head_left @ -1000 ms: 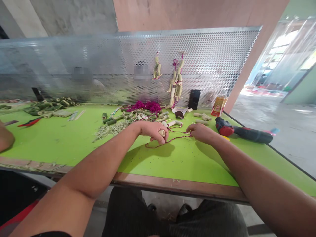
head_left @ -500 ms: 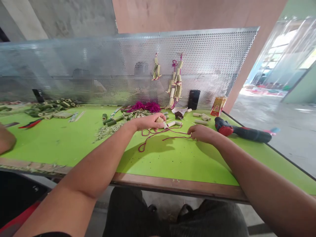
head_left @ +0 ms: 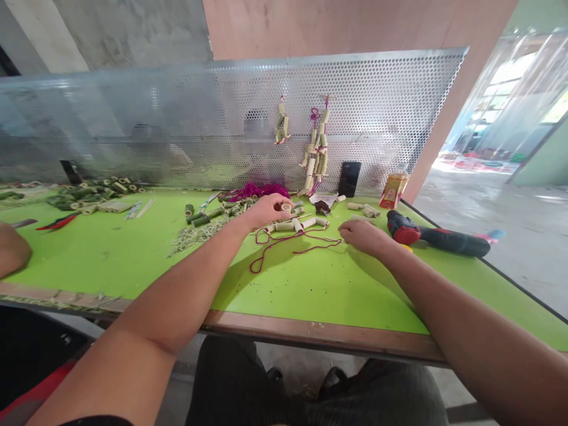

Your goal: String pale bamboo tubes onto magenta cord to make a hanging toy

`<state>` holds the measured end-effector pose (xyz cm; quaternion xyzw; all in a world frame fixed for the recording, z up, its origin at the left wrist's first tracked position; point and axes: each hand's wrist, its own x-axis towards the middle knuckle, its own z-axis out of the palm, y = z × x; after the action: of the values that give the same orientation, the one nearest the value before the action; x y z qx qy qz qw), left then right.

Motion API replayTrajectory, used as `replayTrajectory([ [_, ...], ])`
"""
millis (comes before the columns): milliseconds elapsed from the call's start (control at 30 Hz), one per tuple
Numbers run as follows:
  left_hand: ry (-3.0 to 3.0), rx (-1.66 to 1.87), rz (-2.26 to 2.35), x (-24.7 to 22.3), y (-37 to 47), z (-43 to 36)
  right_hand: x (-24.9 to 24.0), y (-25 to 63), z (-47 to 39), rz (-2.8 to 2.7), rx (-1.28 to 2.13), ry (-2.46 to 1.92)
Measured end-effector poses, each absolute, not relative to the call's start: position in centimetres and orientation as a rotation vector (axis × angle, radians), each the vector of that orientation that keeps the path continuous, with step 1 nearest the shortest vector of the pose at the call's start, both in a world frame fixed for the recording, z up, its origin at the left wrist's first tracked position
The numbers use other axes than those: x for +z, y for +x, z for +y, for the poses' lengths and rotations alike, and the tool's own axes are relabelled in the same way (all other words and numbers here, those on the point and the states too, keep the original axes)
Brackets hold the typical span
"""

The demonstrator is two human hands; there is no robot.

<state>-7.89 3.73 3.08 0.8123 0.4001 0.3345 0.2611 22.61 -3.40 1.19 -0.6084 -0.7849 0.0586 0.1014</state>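
My left hand [head_left: 268,212] has its thumb and fingers around a short bamboo ring [head_left: 286,207], at the right end of the pile of cut bamboo pieces. Just below it, pale bamboo tubes [head_left: 284,226] lie in a row, joined with magenta cord [head_left: 263,258] that loops over the green table. My right hand [head_left: 361,235] rests to the right of the cord's end, fingers curled together; whatever they pinch is too small to make out. Loose pale tubes [head_left: 369,210] lie beyond it.
A drill [head_left: 452,239] and a bottle [head_left: 393,188] are on the right. A phone [head_left: 349,178] leans on the mesh panel, where bamboo figures [head_left: 316,148] hang. Magenta cord [head_left: 261,190] lies behind the pile. Another person's arm [head_left: 12,249] is at the left edge.
My left hand has moved slightly back, off the row of tubes, and the ring between its fingers now shows its open end. My right hand has shifted little; the cord's end lies just left of it.
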Motion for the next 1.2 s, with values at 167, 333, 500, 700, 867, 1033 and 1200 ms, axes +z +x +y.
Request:
replayTrajectory([
  [167,2.185,0.945,1.316,2.0,-8.7,5.0,1.3,20.8,-4.6,-2.220,0.248,-1.838],
  [333,2.274,0.913,1.475,1.4,-9.5,5.7,1.8,19.9,-5.2,-2.093,0.407,-1.846],
  [500,2.324,0.909,1.447,1.6,-8.8,4.8,1.5,19.7,-5.3,-2.130,0.388,-1.647],
  [700,2.270,0.927,1.318,1.9,-7.8,4.0,-0.9,17.5,-5.0,-2.337,0.308,-1.232],
  [867,2.127,0.943,1.082,1.5,-6.8,3.6,-2.5,16.0,-4.4,-2.455,0.211,-1.222],
  [1033,2.055,0.966,0.951,1.9,-6.4,3.0,-2.3,16.3,-4.0,-2.519,0.216,-1.202],
  [1200,2.041,0.849,0.945,2.5,-6.6,2.3,-0.9,18.2,-3.8,-2.461,0.206,-1.209],
])
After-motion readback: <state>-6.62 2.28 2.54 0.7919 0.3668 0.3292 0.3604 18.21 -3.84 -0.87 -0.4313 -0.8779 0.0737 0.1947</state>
